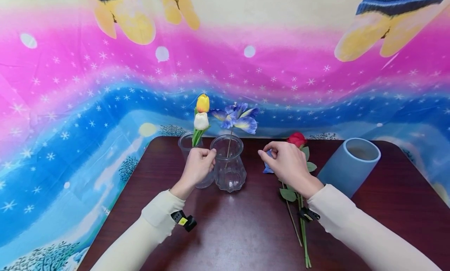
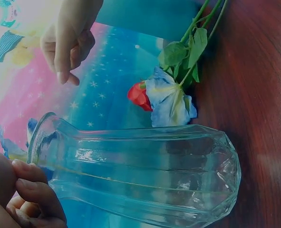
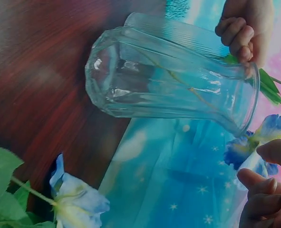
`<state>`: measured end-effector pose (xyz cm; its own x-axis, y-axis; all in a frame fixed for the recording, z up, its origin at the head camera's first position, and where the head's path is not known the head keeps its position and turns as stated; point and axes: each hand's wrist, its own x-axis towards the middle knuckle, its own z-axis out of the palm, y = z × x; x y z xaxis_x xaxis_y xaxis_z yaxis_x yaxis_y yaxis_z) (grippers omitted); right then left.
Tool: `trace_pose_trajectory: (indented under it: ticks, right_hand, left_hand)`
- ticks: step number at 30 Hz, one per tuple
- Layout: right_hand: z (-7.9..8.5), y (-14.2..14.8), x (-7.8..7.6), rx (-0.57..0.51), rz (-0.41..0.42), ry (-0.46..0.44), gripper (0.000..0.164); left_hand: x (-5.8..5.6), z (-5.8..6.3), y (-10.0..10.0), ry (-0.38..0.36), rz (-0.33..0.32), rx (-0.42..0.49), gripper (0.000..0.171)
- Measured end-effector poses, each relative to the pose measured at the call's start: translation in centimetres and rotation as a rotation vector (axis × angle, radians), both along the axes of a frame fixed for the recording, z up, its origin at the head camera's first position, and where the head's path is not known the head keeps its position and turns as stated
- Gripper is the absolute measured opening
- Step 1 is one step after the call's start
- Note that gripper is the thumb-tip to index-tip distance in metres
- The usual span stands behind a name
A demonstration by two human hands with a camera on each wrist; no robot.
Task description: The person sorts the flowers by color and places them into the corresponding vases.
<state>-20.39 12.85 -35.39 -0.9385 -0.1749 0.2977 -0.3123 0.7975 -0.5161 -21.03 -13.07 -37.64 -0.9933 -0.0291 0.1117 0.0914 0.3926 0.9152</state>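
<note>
A clear fluted glass vase (image 1: 230, 179) stands upright on the table, with a blue iris (image 1: 240, 118) in it, its thin stem slanting down inside. My left hand (image 1: 198, 165) pinches the vase's rim at the left with thumb and curled fingers. To the right of the vase, my right hand (image 1: 286, 161) hovers in the air, holding nothing, its thumb and forefinger apart and the other fingers loosely curled. From the right wrist view, these fingertips overlap the iris petals (image 3: 254, 147). Below and partly behind the right hand lies another blue flower (image 2: 171, 102).
Behind the left hand, a second glass vase (image 1: 186, 140) holds a yellow tulip (image 1: 203, 103) and a white tulip (image 1: 201, 121). A red rose (image 1: 297, 139) with long green stems lies at right, beside a tall grey-blue vase (image 1: 346, 169). A printed cloth (image 1: 225, 75) hangs behind the table (image 1: 232, 232).
</note>
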Motion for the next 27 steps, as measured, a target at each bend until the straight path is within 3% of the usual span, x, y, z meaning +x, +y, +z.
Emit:
trace_pose_trajectory:
  ticks: [12,27]
  right_hand:
    - [-1.6,2.0,0.2,0.036,-0.021,-0.046,0.024]
    - [-4.8,4.4,-0.9,0.085,-0.041,-0.111,0.02]
  left_hand:
    - [0.1,0.1,0.0,-0.006,0.001,-0.018,0.047]
    - [0.0,0.0,0.0,-0.006,-0.002,-0.012,0.047]
